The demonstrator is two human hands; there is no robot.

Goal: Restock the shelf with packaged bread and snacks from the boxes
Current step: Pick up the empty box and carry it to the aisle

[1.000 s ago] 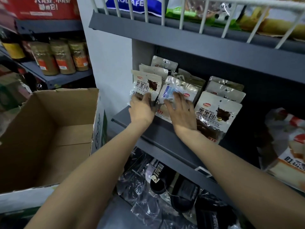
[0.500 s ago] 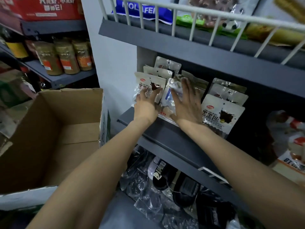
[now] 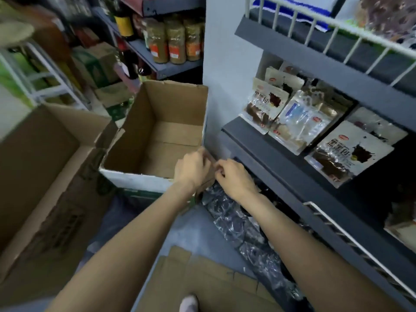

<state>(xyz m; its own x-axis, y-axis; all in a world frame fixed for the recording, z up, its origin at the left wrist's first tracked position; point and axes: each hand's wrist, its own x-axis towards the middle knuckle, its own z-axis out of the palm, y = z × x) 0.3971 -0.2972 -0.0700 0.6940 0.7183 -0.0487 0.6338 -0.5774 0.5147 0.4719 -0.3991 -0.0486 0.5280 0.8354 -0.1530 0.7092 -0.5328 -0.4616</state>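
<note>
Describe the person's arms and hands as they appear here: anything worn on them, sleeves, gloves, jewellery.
Both arms are bare from the hands back to the bottom edge of the picture; no sleeve shows anywhere in the picture. The left hand and the right hand wear no gloves. No watch, bracelet or band sits at either wrist. No ring is visible, though the picture is somewhat blurred and the fingers are partly hidden.

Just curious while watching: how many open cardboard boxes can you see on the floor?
2. One open box beside the shelf, apparently empty; a bigger box at left. Flattened cardboard lies nearer.
</note>
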